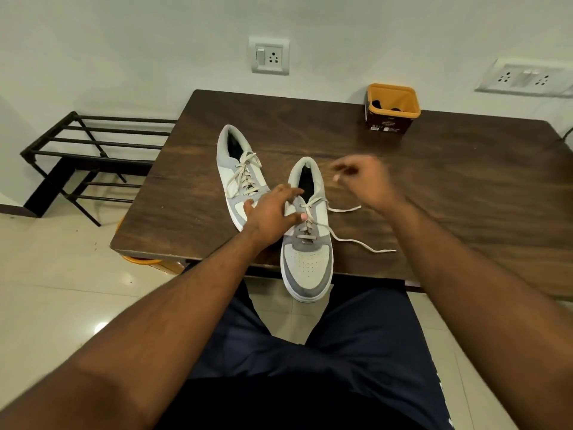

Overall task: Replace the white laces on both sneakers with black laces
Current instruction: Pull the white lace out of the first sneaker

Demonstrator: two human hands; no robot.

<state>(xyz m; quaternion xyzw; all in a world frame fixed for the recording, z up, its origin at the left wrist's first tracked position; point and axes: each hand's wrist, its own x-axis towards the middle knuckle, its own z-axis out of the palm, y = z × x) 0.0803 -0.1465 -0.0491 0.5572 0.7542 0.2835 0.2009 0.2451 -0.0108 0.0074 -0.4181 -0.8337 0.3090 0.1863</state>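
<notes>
Two grey-and-white sneakers with white laces stand on the dark wooden table [449,187]. The far sneaker [238,169] is laced and tied. The near sneaker [308,262] juts over the table's front edge, and its white lace [350,240] is untied, with both ends lying loose on the table to the right. My left hand [273,217] rests on the near sneaker's side with fingers spread and the thumb touching the laces. My right hand [366,181] hovers blurred above the table to the right of the shoe's opening, fingers loosely curled, apparently holding nothing.
An orange tub [393,107] with dark items inside stands at the table's back edge near the wall. A black metal rack [90,156] stands on the floor to the left. My legs in dark trousers are under the table's front edge.
</notes>
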